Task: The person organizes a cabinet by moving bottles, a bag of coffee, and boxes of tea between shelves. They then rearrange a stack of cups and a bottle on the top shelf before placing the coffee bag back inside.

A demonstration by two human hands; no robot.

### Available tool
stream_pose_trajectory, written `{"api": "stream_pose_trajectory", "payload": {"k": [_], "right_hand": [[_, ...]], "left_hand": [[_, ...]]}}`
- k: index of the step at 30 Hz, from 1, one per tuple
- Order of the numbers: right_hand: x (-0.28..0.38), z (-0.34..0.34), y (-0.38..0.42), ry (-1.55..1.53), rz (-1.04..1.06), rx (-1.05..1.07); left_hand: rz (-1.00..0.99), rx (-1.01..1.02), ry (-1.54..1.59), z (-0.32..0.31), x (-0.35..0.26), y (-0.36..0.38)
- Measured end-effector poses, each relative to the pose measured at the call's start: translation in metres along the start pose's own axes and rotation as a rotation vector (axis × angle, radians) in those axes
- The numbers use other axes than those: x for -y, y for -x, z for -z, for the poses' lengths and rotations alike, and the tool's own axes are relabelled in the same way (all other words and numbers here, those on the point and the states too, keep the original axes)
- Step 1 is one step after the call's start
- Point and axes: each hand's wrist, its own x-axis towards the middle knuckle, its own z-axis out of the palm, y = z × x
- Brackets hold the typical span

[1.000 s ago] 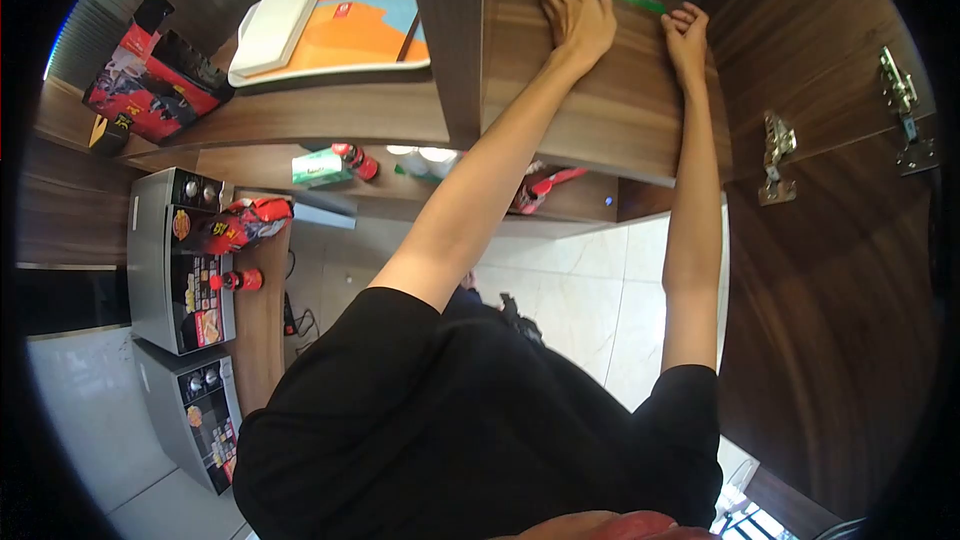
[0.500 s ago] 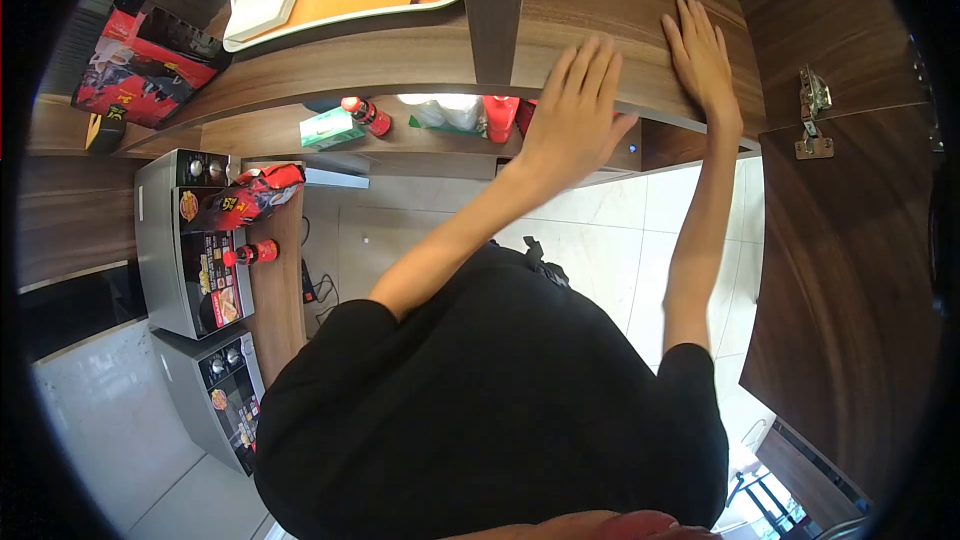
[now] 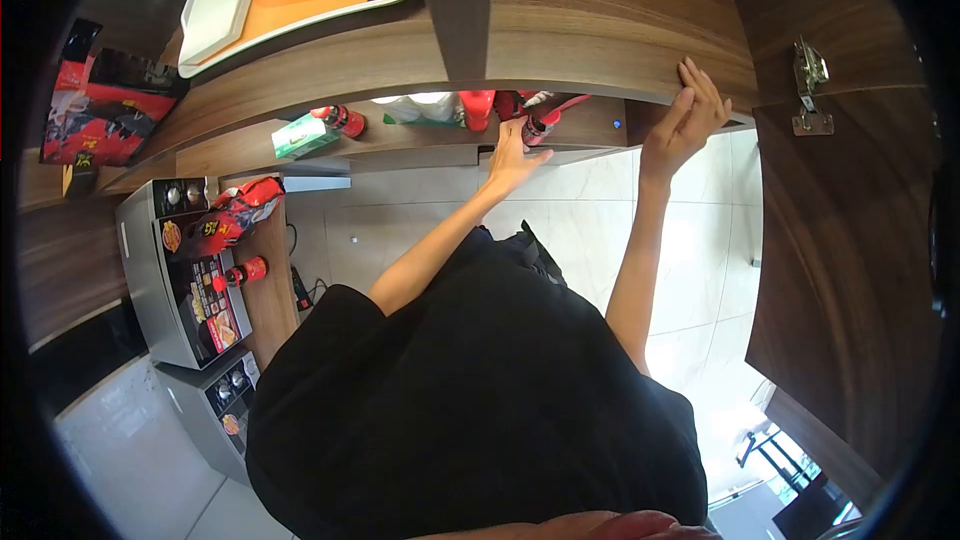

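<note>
At the lower shelf, my left hand (image 3: 512, 158) reaches in beside a small dark bottle with a red cap (image 3: 540, 128). Its thumb points out below the bottle, apart from the fingers, and the fingertips are partly hidden; no grip on the bottle shows. My right hand (image 3: 688, 125) is at the front edge of the upper wooden shelf (image 3: 600, 65), fingers slightly bent and touching the edge, with nothing in it. Left of my left hand stand a red bottle (image 3: 477, 110), white containers (image 3: 433, 106), another red-capped bottle (image 3: 345, 121) and a green-white box (image 3: 304, 137).
A tray (image 3: 300, 30) with an orange sheet lies on the upper shelf at left, near a red-black bag (image 3: 110, 110). Microwaves (image 3: 185, 275) stand at left beside another red bag (image 3: 235, 215) and bottle (image 3: 247, 272). An open cabinet door (image 3: 850, 240) is at right.
My left hand has gone from over the upper shelf's edge down to the lower shelf by the dark bottle. My right hand has drawn back from the shelf top to its front edge.
</note>
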Motion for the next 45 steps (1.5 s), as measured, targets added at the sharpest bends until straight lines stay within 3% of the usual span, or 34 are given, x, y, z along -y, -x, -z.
{"api": "stream_pose_trajectory", "payload": {"k": [2,5,14,17,22,25,32,35,37,40,41,42,43,45], "right_hand": [[-0.004,0.000,0.003,0.003,0.003,0.009],[-0.005,0.002,0.002,-0.034,0.000,0.014],[-0.015,0.023,0.001,-0.045,0.040,0.218],[-0.014,0.030,0.000,-0.043,0.054,0.262],[-0.001,0.060,0.004,-0.129,0.051,0.297],[-0.008,0.078,0.046,-0.267,-0.054,0.364],[0.000,0.099,0.121,-0.614,-0.306,0.958],[-0.001,0.102,0.143,-0.654,-0.489,0.881],[-0.008,0.090,0.159,-0.879,-0.662,0.768],[0.029,0.086,0.107,-1.119,-0.910,0.413],[0.043,0.089,0.083,-0.922,-0.731,0.364],[0.023,0.095,0.074,-0.647,-0.226,0.514],[0.019,0.090,0.069,-0.580,-0.135,0.441],[0.003,0.084,0.062,-0.416,-0.143,0.545]], "left_hand": [[0.046,-0.049,-0.080,-0.020,0.014,-0.015],[0.253,0.038,0.409,-0.022,0.005,-0.022],[0.059,-0.161,-0.053,-0.038,0.023,-0.032],[0.060,-0.169,-0.211,-0.029,0.004,-0.016],[0.018,-0.233,-0.123,-0.018,0.011,0.019],[-0.143,-0.227,0.110,-0.009,0.005,0.041],[-0.731,-0.250,-0.006,0.035,-0.128,0.079],[-0.811,-0.250,0.063,0.043,-0.170,0.080],[-0.860,-0.288,0.040,0.049,-0.203,0.078],[-0.861,-0.305,0.013,0.063,-0.254,0.073],[-0.848,-0.306,0.005,0.066,-0.266,0.070],[-0.837,-0.296,0.003,0.068,-0.275,0.065],[-0.826,-0.288,0.002,0.070,-0.282,0.059],[-0.795,-0.265,0.033,0.070,-0.293,0.052]]}}
